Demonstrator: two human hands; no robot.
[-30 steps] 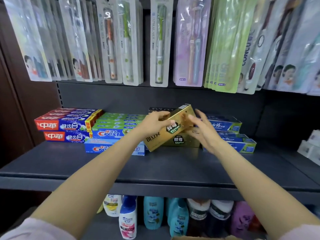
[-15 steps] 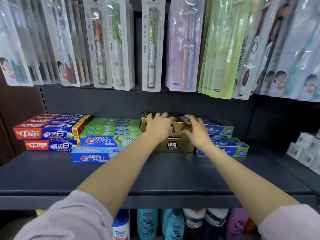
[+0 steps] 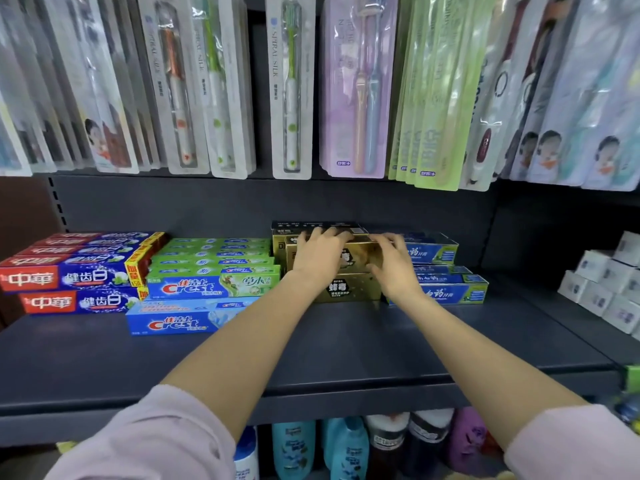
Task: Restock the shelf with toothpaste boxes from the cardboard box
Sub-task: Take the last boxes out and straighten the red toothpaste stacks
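From the head camera, my left hand [image 3: 320, 256] and right hand [image 3: 393, 268] lie with fingers spread over the top gold toothpaste box [image 3: 360, 256], pressing it onto the gold stack on the shelf [image 3: 311, 344]. It looks glossy, undented. Uneven pushing could skew it or nudge the blue-green boxes [image 3: 450, 289] touching its right.

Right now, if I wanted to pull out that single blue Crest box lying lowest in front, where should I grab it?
Pinch the blue Crest box across its long front and top faces near the middle, coming from the front of the shelf. It lies flat, jutting forward of the green Crest stack above.
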